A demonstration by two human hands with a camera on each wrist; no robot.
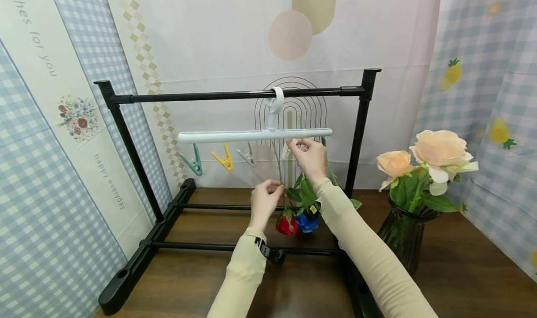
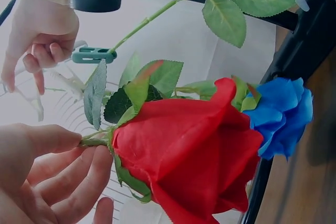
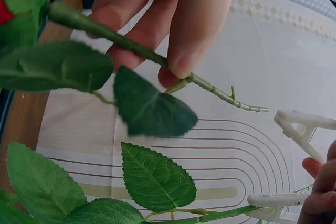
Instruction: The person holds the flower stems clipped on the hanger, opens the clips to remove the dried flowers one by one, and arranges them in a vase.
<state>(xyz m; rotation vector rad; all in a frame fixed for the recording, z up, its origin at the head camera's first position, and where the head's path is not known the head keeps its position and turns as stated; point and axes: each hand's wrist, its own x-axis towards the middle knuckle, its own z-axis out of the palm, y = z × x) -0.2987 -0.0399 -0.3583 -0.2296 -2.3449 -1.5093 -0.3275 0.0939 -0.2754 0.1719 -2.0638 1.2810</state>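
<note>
My left hand (image 1: pixel 265 201) pinches the green stem of a red rose (image 2: pixel 184 150), which hangs head down below the white hanger (image 1: pixel 226 136). Up at the hanger's right part, the fingers of my right hand (image 1: pixel 311 158) pinch a white clothespin (image 3: pixel 302 121). In the right wrist view, the rose's bare stem tip points toward this clothespin, with a small gap between them. A blue rose (image 2: pixel 283 116) hangs head down close behind the red one; another white clothespin (image 3: pixel 273 200) grips a leafy stem. At the hanger's right end, a green clothespin (image 2: pixel 93 55) holds another stem.
The hanger hooks over a black rack's top bar (image 1: pixel 201 96). Further left on it dangle a teal clothespin (image 1: pixel 194 162), a yellow clothespin (image 1: pixel 224 158) and a grey-white clothespin (image 1: pixel 247 155). A dark glass vase (image 1: pixel 404 234) with peach roses (image 1: pixel 440 148) stands right of the rack.
</note>
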